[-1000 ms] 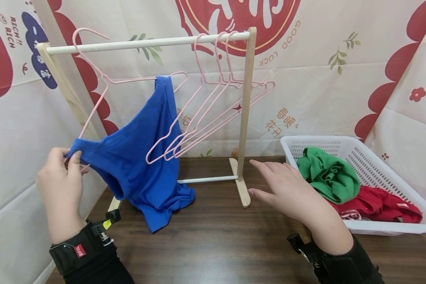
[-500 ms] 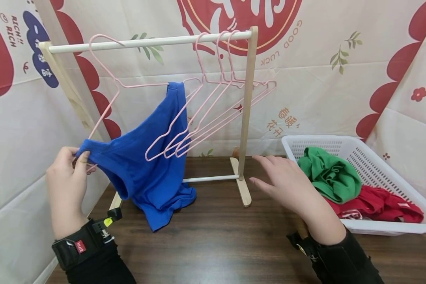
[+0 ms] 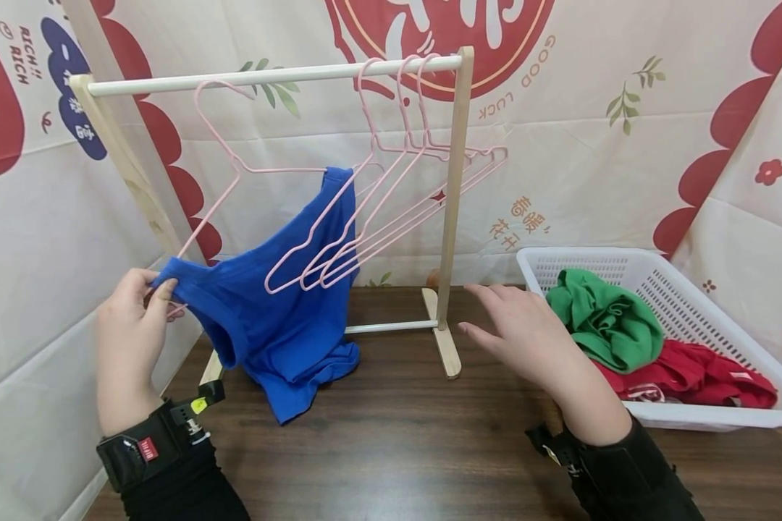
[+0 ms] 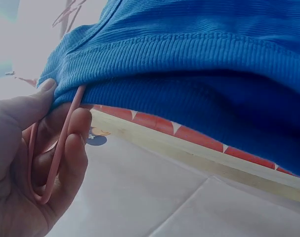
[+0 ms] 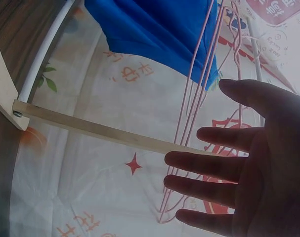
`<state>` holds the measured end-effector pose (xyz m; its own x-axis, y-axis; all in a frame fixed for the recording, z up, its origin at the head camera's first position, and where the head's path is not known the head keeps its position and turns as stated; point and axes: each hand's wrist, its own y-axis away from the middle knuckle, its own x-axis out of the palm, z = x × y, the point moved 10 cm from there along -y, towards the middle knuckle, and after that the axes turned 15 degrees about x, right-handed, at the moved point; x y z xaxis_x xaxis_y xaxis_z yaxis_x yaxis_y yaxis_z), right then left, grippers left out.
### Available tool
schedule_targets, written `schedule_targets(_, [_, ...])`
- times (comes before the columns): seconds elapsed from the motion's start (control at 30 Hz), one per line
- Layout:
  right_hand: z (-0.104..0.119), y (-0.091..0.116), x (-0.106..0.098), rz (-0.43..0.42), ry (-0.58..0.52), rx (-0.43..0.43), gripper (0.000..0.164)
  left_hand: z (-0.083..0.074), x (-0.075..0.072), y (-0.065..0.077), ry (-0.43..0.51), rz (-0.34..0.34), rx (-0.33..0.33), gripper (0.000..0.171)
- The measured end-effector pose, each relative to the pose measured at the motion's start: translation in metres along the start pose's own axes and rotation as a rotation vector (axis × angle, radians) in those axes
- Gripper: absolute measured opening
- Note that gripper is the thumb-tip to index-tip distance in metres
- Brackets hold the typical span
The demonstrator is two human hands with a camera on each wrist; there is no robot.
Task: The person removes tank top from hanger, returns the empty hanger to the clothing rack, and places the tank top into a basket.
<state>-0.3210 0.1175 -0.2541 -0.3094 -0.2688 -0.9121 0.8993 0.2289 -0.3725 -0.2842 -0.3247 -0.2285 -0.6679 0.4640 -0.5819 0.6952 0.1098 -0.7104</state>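
My left hand (image 3: 130, 325) pinches a strap of a blue tank top (image 3: 274, 311) together with the end of the pink clothes hanger (image 3: 218, 199) inside it. In the left wrist view, the looped hanger end (image 4: 56, 158) sticks out from under the ribbed blue edge, inside my curled fingers. The other strap sits on the hanger's far shoulder. The hook is at the height of the white rail (image 3: 169, 84); I cannot tell whether it touches. My right hand (image 3: 528, 340) hovers right of the rack, fingers extended and holding nothing.
Several pink hangers (image 3: 358, 239) hang at the rail's right end, partly in front of the tank top. A wooden post (image 3: 455, 188) supports that end. At the right, a white basket (image 3: 710, 416) holds a green garment (image 3: 602, 318) and a red garment (image 3: 697, 373).
My left hand has shifted right, bringing the hanger and tank top along. The hook has dropped from above the rail to its level. My right hand has barely moved.
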Motion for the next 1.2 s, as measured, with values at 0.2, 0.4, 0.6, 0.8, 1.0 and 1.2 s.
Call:
schedule_targets(0.2, [-0.002, -0.001, 0.002, 0.014, -0.004, 0.012, 0.053, 0.004, 0.012, -0.002, 0.035, 0.071, 0.027, 0.037])
schedule_targets(0.4, [-0.003, -0.001, 0.002, 0.006, -0.003, 0.014, 0.053, 0.011, 0.028, -0.001, 0.125, 0.119, 0.029, 0.037])
schedule_targets(0.6, [-0.004, -0.001, 0.002, -0.004, 0.0, 0.014, 0.053, 0.017, 0.041, -0.001, 0.158, 0.171, 0.025, 0.038])
schedule_targets(0.8, [-0.004, -0.001, 0.001, -0.009, 0.0, 0.01, 0.052, 0.023, 0.052, 0.001, 0.208, 0.236, 0.004, 0.037])
schedule_targets(1.0, [-0.004, -0.001, 0.001, -0.015, 0.0, 0.015, 0.052, 0.025, 0.062, 0.005, 0.262, 0.31, -0.02, 0.038])
schedule_targets(1.2, [-0.005, -0.001, 0.0, -0.019, -0.002, 0.023, 0.051, 0.026, 0.07, 0.009, 0.337, 0.348, -0.047, 0.035])
